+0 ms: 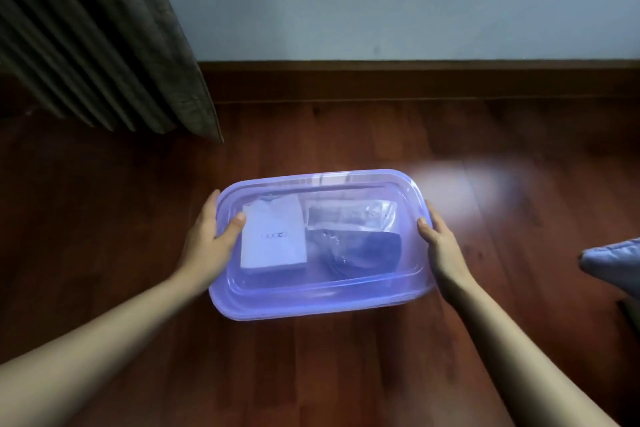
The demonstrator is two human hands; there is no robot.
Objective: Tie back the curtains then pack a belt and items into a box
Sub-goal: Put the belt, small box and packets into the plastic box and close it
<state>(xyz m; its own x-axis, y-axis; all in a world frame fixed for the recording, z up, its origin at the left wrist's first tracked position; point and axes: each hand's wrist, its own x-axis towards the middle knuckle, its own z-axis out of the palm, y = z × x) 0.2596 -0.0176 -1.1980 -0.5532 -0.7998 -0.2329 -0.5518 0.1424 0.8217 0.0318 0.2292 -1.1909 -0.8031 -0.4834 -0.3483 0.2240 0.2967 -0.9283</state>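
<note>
A translucent purple plastic box (311,302) with its lid (322,184) on sits in the middle of the wooden floor. Through the lid I see a white flat packet (273,239) on the left, a clear-wrapped item (349,215) at the back right, and a dark coiled belt (360,253) at the front right. My left hand (211,239) grips the box's left end with the thumb on the lid. My right hand (438,239) holds the right end the same way. A dark pleated curtain (104,45) hangs at the upper left, its hem near the floor.
A pale wall with a dark wooden skirting board (415,80) runs behind the box. A bluish padded cushion or bedding corner (613,263) juts in at the right edge. A patch of light (460,191) falls on the floor beyond the box's right corner.
</note>
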